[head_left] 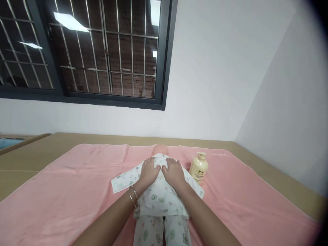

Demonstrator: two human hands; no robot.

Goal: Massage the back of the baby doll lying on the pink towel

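Note:
A baby doll (161, 150) lies on a pink towel (89, 177), its bald head at the far end. It wears a white top (162, 201) and white trousers (150, 230), both with a small green print. My left hand (149, 172) rests on the left side of the doll's upper body, fingers stretched out flat. Mirroring it, my right hand (174, 173) lies on the right side with its fingers extended. The two thumbs point toward each other near the middle. Neither hand grips anything. The doll's face is not visible.
A pale yellow pump bottle (199, 168) stands on the towel just right of the doll's sleeve. Beneath the towel is a wooden table (51, 150), bordered by a white wall (205, 85). A barred window (107, 51) is above at the left.

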